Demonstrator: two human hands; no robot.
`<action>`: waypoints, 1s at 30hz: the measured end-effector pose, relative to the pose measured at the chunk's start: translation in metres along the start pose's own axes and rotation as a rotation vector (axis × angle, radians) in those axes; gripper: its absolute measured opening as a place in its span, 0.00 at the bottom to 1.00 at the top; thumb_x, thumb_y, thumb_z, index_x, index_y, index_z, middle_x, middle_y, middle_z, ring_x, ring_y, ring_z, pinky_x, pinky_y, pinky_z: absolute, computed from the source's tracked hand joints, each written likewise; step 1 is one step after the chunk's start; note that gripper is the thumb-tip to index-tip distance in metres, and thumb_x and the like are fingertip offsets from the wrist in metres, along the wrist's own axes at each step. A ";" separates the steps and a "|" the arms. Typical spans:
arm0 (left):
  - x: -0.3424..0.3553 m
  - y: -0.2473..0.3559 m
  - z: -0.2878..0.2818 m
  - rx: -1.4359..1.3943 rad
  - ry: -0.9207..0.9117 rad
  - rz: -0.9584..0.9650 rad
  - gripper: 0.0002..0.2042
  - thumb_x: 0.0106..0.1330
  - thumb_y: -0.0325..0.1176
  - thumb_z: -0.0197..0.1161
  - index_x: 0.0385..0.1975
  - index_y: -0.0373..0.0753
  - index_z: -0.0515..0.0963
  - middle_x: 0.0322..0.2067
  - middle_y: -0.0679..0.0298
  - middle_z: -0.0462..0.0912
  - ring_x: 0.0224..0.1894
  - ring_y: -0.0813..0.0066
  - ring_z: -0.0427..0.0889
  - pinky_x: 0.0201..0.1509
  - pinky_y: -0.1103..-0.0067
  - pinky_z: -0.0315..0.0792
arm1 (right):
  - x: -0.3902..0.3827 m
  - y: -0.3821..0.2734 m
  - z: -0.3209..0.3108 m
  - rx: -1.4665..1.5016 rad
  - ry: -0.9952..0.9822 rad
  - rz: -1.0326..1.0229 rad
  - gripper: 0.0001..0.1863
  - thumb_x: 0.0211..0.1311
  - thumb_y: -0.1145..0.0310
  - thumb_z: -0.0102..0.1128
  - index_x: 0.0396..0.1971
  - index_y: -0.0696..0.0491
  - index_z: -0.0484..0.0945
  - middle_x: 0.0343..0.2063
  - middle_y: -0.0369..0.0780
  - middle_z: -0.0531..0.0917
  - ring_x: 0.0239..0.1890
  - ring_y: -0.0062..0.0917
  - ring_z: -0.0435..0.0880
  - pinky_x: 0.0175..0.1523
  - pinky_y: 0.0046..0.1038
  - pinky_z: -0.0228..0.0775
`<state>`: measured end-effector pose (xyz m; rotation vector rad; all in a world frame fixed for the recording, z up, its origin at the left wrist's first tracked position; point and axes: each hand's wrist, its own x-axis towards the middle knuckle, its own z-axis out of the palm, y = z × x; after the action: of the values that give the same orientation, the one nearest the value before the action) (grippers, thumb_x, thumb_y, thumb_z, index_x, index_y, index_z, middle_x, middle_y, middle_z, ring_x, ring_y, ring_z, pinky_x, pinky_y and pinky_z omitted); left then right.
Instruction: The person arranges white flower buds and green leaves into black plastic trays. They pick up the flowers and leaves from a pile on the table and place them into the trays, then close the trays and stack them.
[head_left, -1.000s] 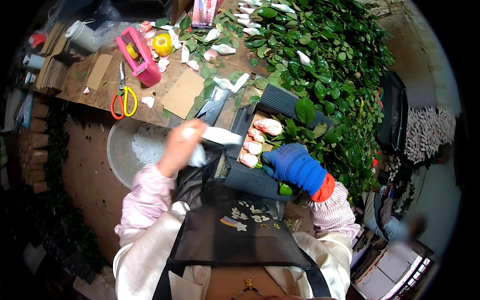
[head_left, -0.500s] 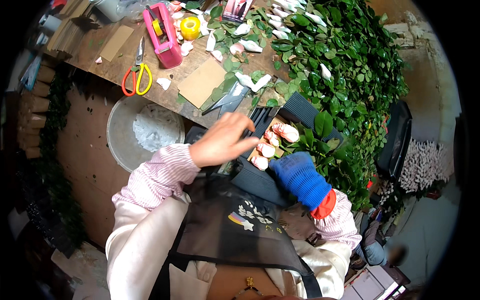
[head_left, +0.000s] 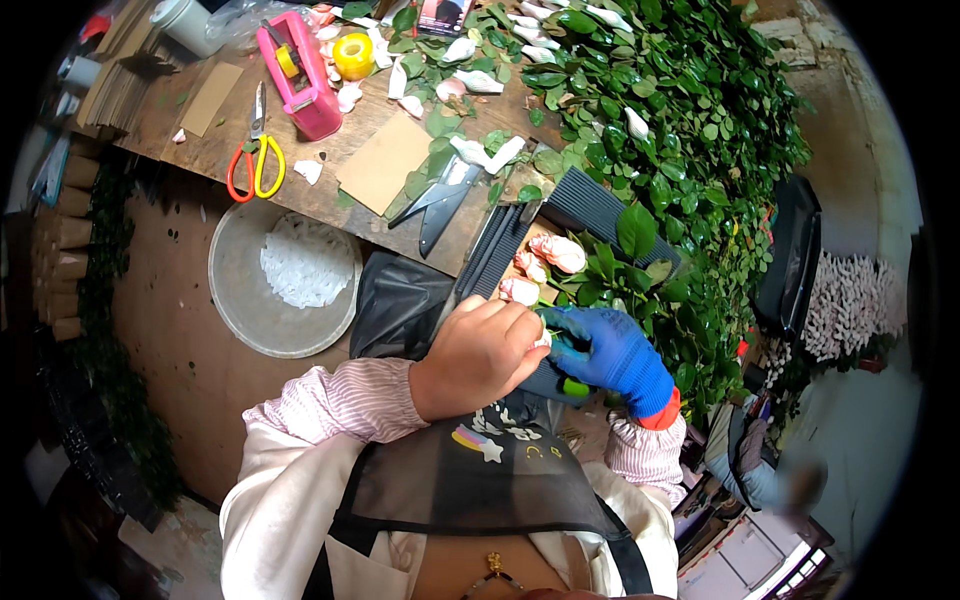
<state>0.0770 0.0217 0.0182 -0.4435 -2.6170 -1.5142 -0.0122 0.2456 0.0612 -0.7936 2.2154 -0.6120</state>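
Pale pink roses [head_left: 556,253] lie in a row on a piece of cardboard, between dark ribbed strips [head_left: 592,213]. At the near end of the row, my bare left hand [head_left: 482,352] closes its fingers round a rose bloom [head_left: 543,338], only a sliver of which shows. My right hand [head_left: 612,352], in a blue knitted glove with an orange-red cuff, curls its fingers against the same rose just below the bloom. The stem there is mostly hidden by the glove. Green rose leaves [head_left: 637,232] spread beyond the right hand.
Scissors [head_left: 258,160], a pink tape dispenser [head_left: 302,80], yellow tape [head_left: 353,56], cardboard [head_left: 383,160] and a dark-handled cutting tool [head_left: 440,205] lie on the wooden table [head_left: 160,125]. A tub of white scraps [head_left: 225,290] stands below. Leafy stems [head_left: 690,120] are heaped at the right.
My left hand has come down and nearer, from open above the roses to closed round the nearest bloom. My gloved right hand has turned in to meet it.
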 end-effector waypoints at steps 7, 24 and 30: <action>0.008 0.004 0.010 -0.145 0.014 0.033 0.18 0.58 0.31 0.78 0.45 0.38 0.78 0.36 0.60 0.82 0.36 0.56 0.84 0.46 0.66 0.78 | -0.009 0.013 0.004 0.019 0.009 -0.107 0.27 0.56 0.59 0.77 0.56 0.52 0.84 0.38 0.46 0.87 0.39 0.45 0.85 0.44 0.40 0.78; 0.040 -0.031 -0.049 -1.208 -0.697 -0.548 0.16 0.69 0.26 0.69 0.54 0.31 0.77 0.46 0.57 0.87 0.47 0.71 0.88 0.52 0.73 0.82 | -0.027 0.024 0.020 -0.122 -0.005 -0.013 0.22 0.60 0.50 0.70 0.50 0.45 0.84 0.37 0.45 0.87 0.42 0.44 0.88 0.48 0.46 0.79; -0.051 -0.139 -0.089 -0.764 0.202 -0.665 0.13 0.70 0.28 0.64 0.52 0.34 0.77 0.44 0.59 0.86 0.43 0.70 0.87 0.48 0.74 0.81 | -0.066 0.011 -0.027 0.092 0.301 -0.268 0.23 0.68 0.60 0.68 0.61 0.49 0.82 0.50 0.46 0.88 0.49 0.43 0.88 0.56 0.39 0.81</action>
<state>0.0787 -0.1306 -0.0637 0.5940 -2.0193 -2.5714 0.0012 0.3033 0.1018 -1.0148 2.3443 -1.0144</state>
